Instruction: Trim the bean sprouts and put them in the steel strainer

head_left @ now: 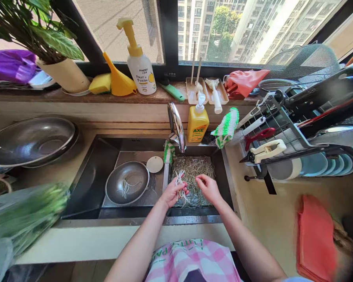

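Over the right sink basin, my left hand (173, 192) is closed around a small bunch of thin white root-like stems (181, 188), whose ends stick out above and below the fingers. A little to the right, my right hand (208, 188) has thumb and forefinger pinched together; anything between them is too small to make out. Beneath both hands, a tangled mass of thin greenish-white stems (194, 166) fills the basin. In the left basin sits a dark metal pan (113, 188) with a few white stems (125, 188) lying in it.
The chrome faucet (178, 127) rises behind the basin divider. A small white dish (154, 164) lies by the pan. The yellow soap bottle (197, 124) stands behind the right basin. A dish rack (278, 117) is at right, a wok (32, 141) and bagged greens (26, 211) at left.
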Action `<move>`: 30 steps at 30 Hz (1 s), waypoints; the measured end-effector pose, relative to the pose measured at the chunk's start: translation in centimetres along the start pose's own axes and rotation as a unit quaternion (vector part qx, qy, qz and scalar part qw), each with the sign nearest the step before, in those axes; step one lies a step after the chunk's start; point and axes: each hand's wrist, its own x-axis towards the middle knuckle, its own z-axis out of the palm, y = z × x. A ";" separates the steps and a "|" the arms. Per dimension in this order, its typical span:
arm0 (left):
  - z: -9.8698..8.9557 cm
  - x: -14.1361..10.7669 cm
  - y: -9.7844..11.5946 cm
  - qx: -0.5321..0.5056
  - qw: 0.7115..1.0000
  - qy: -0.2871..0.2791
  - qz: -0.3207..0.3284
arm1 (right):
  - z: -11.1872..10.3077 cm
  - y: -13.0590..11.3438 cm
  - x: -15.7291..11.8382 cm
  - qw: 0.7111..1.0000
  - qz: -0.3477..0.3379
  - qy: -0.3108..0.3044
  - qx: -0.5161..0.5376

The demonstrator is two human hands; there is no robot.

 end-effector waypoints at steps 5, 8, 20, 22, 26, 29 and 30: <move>1.2 -0.8 0.9 0.073 0.990 -0.120 -0.009 | 0.2 0.4 1.8 0.983 0.084 -0.102 0.127; 1.4 -0.7 0.8 0.107 0.983 -0.148 -0.027 | 1.0 -0.2 1.4 0.933 0.099 -0.187 0.290; 1.4 -0.5 0.6 0.131 0.975 -0.155 -0.089 | 0.5 -1.3 1.0 0.924 0.067 -0.164 0.340; 1.3 -0.4 0.5 0.114 0.974 -0.167 -0.105 | 0.0 -1.3 0.9 0.915 0.060 -0.212 0.338; 0.9 -0.3 0.4 0.080 0.970 -0.194 -0.124 | -0.5 -1.0 1.1 0.918 0.042 -0.246 0.307; 0.6 -0.2 0.3 0.061 0.969 -0.205 -0.126 | -0.5 -0.3 1.3 0.937 0.046 -0.229 0.260; 0.6 -0.2 0.3 0.056 0.969 -0.205 -0.123 | -0.5 -0.1 1.4 0.943 0.051 -0.221 0.244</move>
